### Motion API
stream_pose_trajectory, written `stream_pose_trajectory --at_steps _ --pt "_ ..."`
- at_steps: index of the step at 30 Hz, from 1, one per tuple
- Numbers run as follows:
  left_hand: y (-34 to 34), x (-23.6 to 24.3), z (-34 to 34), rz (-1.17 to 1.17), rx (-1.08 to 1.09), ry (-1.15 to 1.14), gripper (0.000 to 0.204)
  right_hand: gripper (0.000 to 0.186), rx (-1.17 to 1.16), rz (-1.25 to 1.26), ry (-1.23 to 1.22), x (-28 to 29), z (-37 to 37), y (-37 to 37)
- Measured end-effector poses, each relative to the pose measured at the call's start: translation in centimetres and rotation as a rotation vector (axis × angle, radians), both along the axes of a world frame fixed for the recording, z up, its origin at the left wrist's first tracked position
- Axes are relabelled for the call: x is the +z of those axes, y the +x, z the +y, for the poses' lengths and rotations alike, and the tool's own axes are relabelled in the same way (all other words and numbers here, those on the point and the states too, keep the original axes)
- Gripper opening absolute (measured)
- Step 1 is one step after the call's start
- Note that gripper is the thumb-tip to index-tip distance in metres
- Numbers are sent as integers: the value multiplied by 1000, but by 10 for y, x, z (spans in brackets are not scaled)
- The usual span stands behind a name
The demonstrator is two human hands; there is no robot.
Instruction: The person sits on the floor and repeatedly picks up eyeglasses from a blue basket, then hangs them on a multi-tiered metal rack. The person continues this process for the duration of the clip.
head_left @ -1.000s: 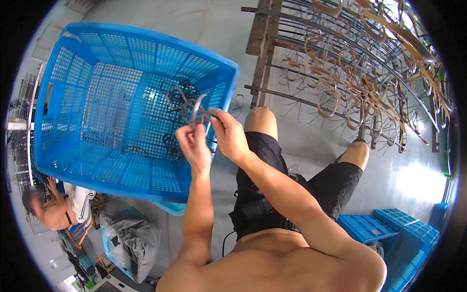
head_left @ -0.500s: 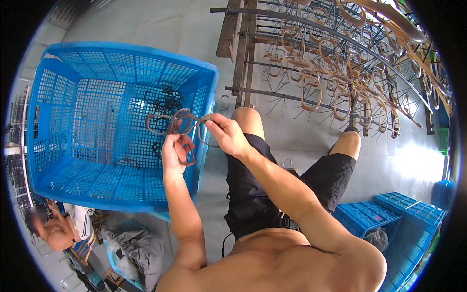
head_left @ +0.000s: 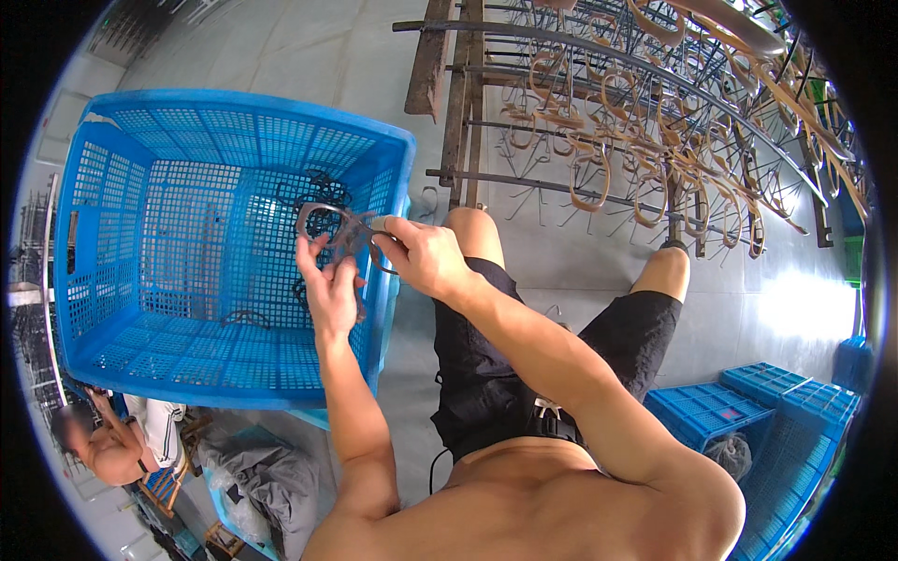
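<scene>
Over a large blue mesh basket (head_left: 98, 346), my right hand (head_left: 421, 257) pinches brownish eyeglass frames (head_left: 313, 213) at their right side. My left hand (head_left: 327, 294) is just below, its fingers curved around part of the frames with the index finger raised; the middle of the bundle is blurred and partly hidden by my fingers. Several dark frames (head_left: 245, 318) lie inside the basket, some beneath the held ones.
A metal-and-wood rack (head_left: 430, 70) hung with many tan frames fills the upper right. More blue crates (head_left: 706, 407) are at lower right. At lower left, a seated co-worker (head_left: 117, 449) is beside grey crumpled fabric (head_left: 267, 477). My legs are below the rack.
My hands and the held frames have moved left, further over the basket. My left fingers have shifted on the frames and now reach higher than half a second ago. The view has shifted slightly.
</scene>
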State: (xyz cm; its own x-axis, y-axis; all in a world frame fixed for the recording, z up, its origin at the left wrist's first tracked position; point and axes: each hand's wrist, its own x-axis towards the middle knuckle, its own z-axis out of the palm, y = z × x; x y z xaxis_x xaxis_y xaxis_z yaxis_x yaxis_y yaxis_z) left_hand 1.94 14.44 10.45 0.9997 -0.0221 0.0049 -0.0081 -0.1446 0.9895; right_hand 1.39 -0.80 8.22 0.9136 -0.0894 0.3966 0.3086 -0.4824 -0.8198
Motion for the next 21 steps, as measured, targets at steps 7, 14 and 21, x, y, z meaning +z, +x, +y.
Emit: stream_pose_trajectory --at_steps 7,14,21 --pt "-4 -6 -24 107 -64 -235 64 35 -267 119 827 -6 25 12" --pt "5 -17 -10 -58 -97 90 37 52 113 459 1089 2 5 26" --pt "1 -5 -5 -495 -292 806 27 45 430 734 174 11 -33 40"
